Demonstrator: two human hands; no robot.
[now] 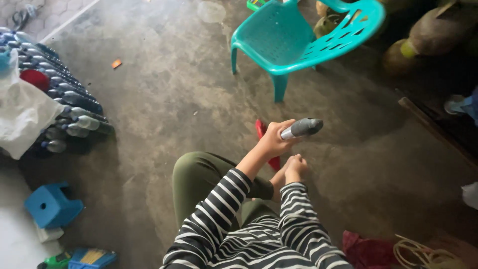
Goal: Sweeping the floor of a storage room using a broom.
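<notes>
The left hand point(273, 141) is gripping a grey tool handle point(301, 128) above the concrete floor point(164, 99) — its grip closed around it; the right hand point(296, 168) is curling shut below, holding nothing visible — a teal chair point(298, 35) is standing beyond.

Seen from above, a person in a striped top and olive trousers sits on a concrete floor point(164, 89), the left hand point(273, 141) closed around a grey tool handle point(301, 128) held out level, the right hand point(296, 168) curled into a fist just below it near a red sandal point(262, 130). A teal plastic chair point(303, 37) stands ahead. Rows of plastic bottles point(69, 99) lie at the left beside white cloth point(22, 112), with a blue stool point(51, 204) nearer.
</notes>
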